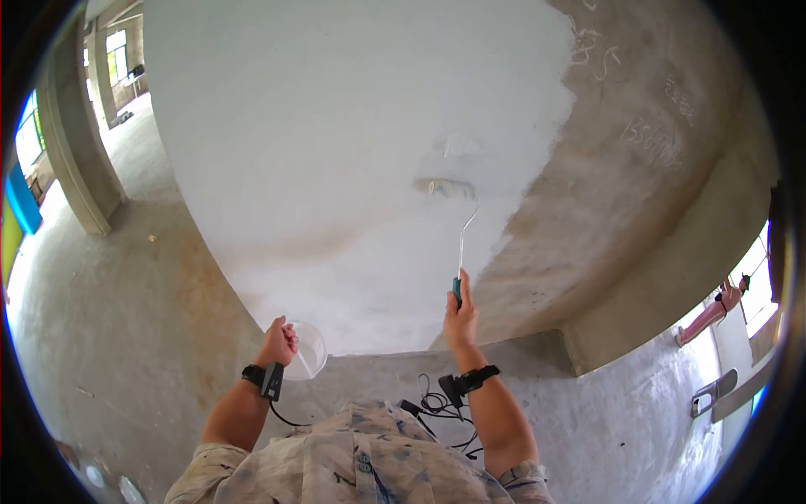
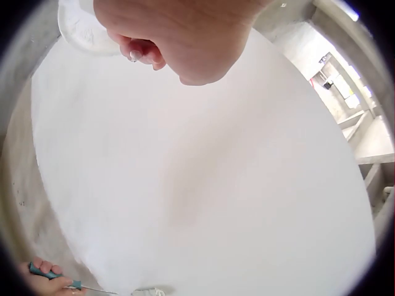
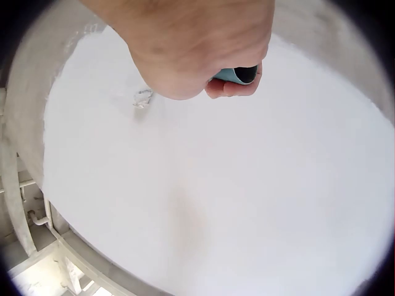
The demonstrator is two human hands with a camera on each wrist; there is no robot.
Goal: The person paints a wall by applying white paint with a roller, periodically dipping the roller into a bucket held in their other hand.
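Note:
My right hand (image 1: 460, 317) grips the teal handle (image 1: 457, 290) of a paint roller; in the right wrist view the fingers (image 3: 231, 87) curl round the handle's end (image 3: 237, 74). Its thin metal shaft rises to the roller sleeve (image 1: 445, 188), which lies against the white-painted wall (image 1: 353, 126). My left hand (image 1: 279, 343) is curled and holds a small clear plastic container (image 1: 309, 349) low beside the wall; its rim (image 2: 80, 31) shows behind the fist (image 2: 179, 37) in the left wrist view. The right hand with the handle (image 2: 46, 271) also appears at that view's bottom left.
Bare concrete (image 1: 638, 151) lies to the right of the painted patch. A concrete column (image 1: 80, 143) stands far left. Black cables (image 1: 437, 403) lie on the floor by my feet. A person in pink (image 1: 714, 315) stands at the far right near a window.

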